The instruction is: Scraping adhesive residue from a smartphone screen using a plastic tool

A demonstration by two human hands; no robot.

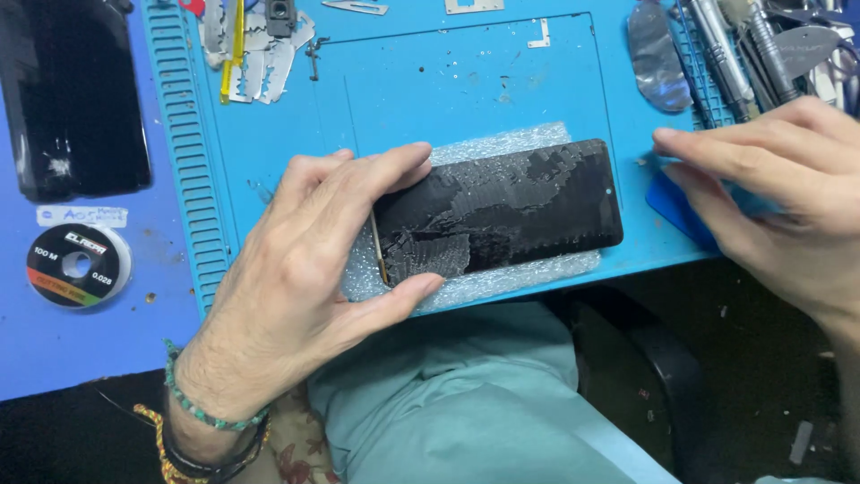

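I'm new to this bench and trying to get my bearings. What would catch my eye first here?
The cracked black phone screen, lying on bubble wrap mid-mat, gripped at its end by the left hand. At right, the right hand touches a blue plastic card at the edge of the blue work mat.

We see a blue table (pixel 81 350) carrying a ribbed blue work mat (pixel 466 81). Directly on the table lie a black phone (pixel 76 99), a small white label (pixel 82 215) and a spool of wire (pixel 78 265), all beside the mat.
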